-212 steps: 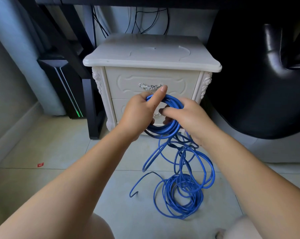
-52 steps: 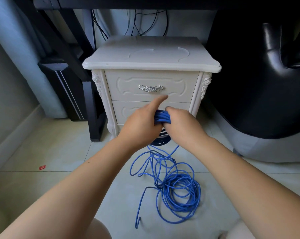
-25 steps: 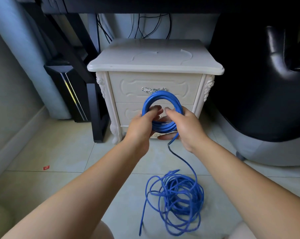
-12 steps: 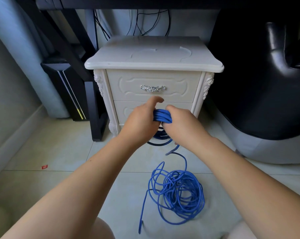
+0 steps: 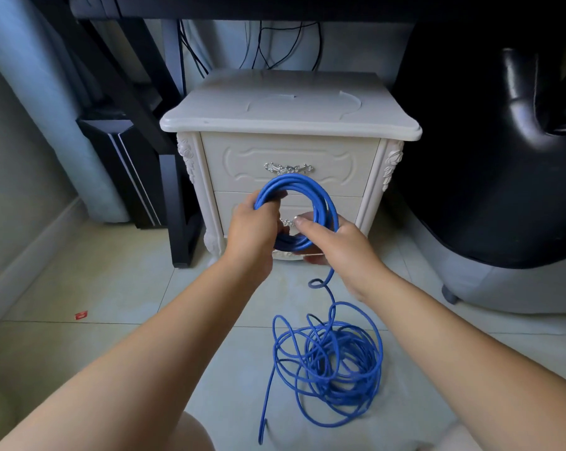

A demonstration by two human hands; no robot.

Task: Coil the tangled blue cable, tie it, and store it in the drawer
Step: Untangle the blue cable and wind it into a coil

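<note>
A round coil of blue cable [image 5: 320, 196] stands upright in front of the white nightstand. My left hand [image 5: 254, 229] grips the coil's left side, fingers curled round the strands. My right hand [image 5: 333, 242] holds its lower right side, thumb on top. One strand runs down from the coil to a loose tangle of the same cable [image 5: 330, 366] on the floor tiles. A free cable end [image 5: 260, 437] trails toward me. Both nightstand drawers are closed; the upper drawer [image 5: 242, 164] has a silver handle [image 5: 288, 168].
The nightstand top [image 5: 288, 109] is bare. A black desk leg [image 5: 177, 206] and a dark computer case [image 5: 128, 170] stand at its left. A black chair [image 5: 503, 157] fills the right side. A small red scrap [image 5: 81, 315] lies on the tiles.
Over the last half second both hands turned the coil from edge-on to upright and facing me, adding a loop. The floor tangle has shrunk since the earliest frame.
</note>
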